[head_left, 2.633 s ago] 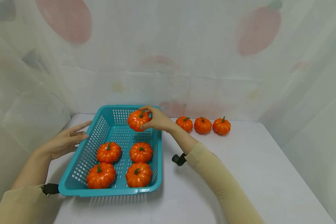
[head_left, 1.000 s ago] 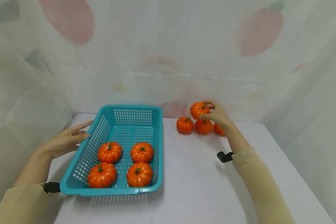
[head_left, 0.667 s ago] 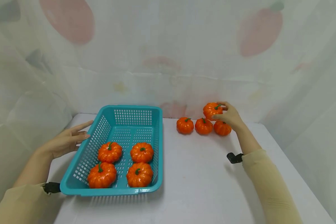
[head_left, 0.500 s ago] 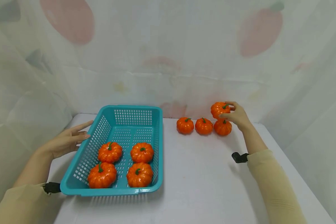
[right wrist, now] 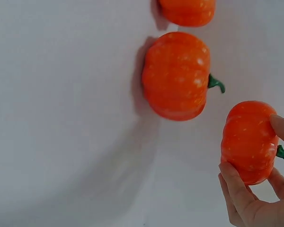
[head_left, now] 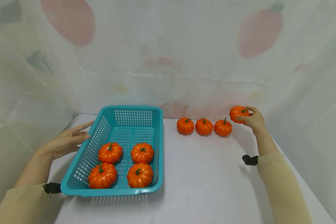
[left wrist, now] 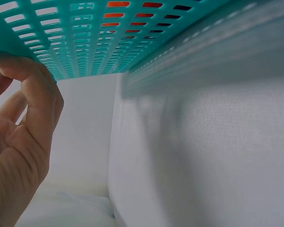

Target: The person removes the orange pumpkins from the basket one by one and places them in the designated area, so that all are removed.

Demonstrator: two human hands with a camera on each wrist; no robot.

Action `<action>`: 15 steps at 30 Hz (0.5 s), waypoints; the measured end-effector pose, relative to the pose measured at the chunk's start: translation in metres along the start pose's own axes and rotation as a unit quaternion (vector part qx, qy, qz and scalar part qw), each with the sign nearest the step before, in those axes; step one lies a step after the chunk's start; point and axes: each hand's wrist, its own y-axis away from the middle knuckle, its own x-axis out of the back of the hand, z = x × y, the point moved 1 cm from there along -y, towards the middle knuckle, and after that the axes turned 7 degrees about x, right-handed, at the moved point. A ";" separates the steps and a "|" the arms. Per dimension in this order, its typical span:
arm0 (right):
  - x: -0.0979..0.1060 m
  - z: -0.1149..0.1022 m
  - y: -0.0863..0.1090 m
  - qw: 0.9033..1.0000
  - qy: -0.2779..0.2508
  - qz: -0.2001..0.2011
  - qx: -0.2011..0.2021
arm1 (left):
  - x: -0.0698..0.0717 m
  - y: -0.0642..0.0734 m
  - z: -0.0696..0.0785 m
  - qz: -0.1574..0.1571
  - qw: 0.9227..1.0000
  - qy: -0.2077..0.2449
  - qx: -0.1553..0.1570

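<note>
In the head view my left hand (head_left: 67,142) holds the left rim of a turquoise plastic basket (head_left: 159,137). The left wrist view shows a bent finger (left wrist: 35,85) against the basket's edge; the contact is partly hidden. My right hand (head_left: 255,120) holds a small orange pumpkin (head_left: 238,114) with a green stem, raised at the back right. Seen from the right wrist, thumb and fingers pinch this pumpkin (right wrist: 248,142) from opposite sides. Left of it, three similar pumpkins stand in a row: one (head_left: 222,128), another (head_left: 203,127) and a third (head_left: 185,126).
Several pumpkins sit in the near half of the basket, including one (head_left: 102,176) at front left and one (head_left: 140,175) at front right. A white table (head_left: 201,186) lies under everything. Pale printed curtains (head_left: 168,74) stand behind and at both sides.
My right hand has carried a pumpkin from over the basket rightward, past the three in the row, to the row's right end. My left hand and the basket stay put.
</note>
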 end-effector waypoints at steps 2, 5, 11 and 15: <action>0.003 0.006 0.001 1.000 0.001 0.005 -0.009 | 0.000 0.000 0.000 0.001 1.000 0.000 0.000; 0.005 0.017 0.001 1.000 0.006 0.009 -0.023 | 0.000 0.000 0.000 0.000 1.000 0.000 -0.001; 0.005 0.039 0.000 0.999 0.008 0.000 -0.053 | 0.000 0.000 0.000 -0.004 1.000 0.006 -0.004; 0.003 0.049 -0.001 0.997 0.013 -0.004 -0.074 | -0.001 0.000 0.000 -0.007 1.000 0.008 -0.006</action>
